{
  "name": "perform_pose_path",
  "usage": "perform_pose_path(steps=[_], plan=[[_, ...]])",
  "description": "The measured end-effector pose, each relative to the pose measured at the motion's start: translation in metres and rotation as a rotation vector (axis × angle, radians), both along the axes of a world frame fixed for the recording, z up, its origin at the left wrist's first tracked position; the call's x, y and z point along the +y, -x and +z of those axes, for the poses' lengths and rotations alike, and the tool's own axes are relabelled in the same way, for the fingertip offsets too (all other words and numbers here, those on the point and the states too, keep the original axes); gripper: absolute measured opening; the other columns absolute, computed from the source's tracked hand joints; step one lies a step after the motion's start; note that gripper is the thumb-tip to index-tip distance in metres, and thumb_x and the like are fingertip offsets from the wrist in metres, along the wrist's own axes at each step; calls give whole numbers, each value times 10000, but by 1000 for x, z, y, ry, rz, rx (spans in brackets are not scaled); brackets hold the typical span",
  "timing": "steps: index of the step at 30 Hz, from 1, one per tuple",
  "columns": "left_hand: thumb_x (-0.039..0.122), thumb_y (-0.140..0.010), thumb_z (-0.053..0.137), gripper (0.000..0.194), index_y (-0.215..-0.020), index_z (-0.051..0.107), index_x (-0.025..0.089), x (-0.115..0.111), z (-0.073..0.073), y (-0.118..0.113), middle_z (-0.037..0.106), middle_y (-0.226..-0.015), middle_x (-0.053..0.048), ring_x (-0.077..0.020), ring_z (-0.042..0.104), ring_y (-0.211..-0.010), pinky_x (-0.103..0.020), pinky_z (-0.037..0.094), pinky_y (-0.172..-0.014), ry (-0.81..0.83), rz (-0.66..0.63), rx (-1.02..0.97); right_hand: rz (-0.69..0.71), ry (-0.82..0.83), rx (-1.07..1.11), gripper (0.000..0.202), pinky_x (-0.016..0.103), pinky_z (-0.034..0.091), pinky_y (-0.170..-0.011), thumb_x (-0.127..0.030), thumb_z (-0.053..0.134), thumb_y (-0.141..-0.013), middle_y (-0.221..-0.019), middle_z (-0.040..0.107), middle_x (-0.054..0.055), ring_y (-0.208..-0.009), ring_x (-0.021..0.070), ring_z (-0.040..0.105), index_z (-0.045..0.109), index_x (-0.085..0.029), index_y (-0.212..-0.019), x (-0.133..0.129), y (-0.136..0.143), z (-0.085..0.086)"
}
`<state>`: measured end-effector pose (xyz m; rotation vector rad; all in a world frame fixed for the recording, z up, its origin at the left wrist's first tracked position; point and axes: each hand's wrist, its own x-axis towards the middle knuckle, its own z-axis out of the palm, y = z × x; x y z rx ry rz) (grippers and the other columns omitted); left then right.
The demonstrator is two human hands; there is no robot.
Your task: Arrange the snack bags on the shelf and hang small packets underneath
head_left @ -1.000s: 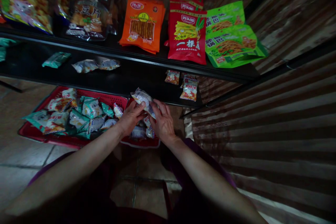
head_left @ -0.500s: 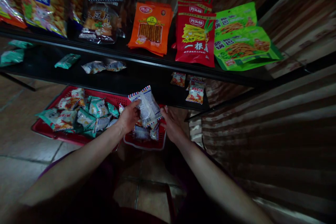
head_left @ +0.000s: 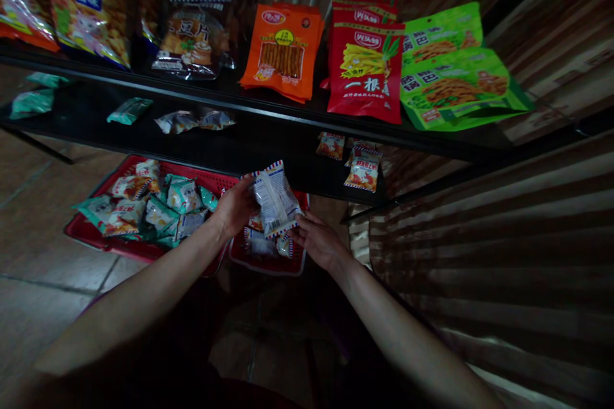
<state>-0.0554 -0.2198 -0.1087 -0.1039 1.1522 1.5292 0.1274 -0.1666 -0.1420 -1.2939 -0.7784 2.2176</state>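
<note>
A small white snack packet [head_left: 275, 197] with red-and-blue striped ends is held over the right-hand red basket, its printed back with a seam facing up. My left hand [head_left: 236, 208] grips its left edge, fingers closed on it. At the lower right corner, my right hand [head_left: 317, 238] pinches the striped end. Below the packet, the red basket [head_left: 268, 268] holds several similar packets, partly hidden by it. Just left, a larger red basket [head_left: 86, 236] is filled with teal-and-white packets [head_left: 162, 216] and orange-and-white packets [head_left: 125, 214].
A black shelf [head_left: 278, 153] in front carries teal packets [head_left: 129, 110], silvery packets [head_left: 196, 120] and orange-white packets [head_left: 363, 169]. The upper shelf bears orange bags [head_left: 283, 51], red bags [head_left: 367, 73] and green bags [head_left: 460, 86]. A curtain [head_left: 480, 255] hangs at the right.
The packet has turned slightly and sits a little lower. My right hand has moved slightly right and down, still at its lower corner. The whole view has shifted slightly.
</note>
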Motion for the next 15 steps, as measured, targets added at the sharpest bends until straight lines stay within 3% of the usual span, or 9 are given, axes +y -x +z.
perform_pose_path(steps=[10,15], plan=[[275,-858,530,157,-832,633,158,1,-10,-1,678,-790,-28,-134,614,-695,-248,456,-698,-11,65,80,71,-43,-29,160,246,556,-663,-168,749,-659,-793,721,-2,-665,114,662,647,-203,-777,-2,-2,-2],[254,-871,513,159,-813,626,161,1,-4,1,676,-787,-27,-130,610,-700,-251,459,-711,20,82,111,151,-183,-47,276,297,535,-773,-230,725,-647,-951,733,10,-869,170,675,678,-237,-919,5,-4,-1]])
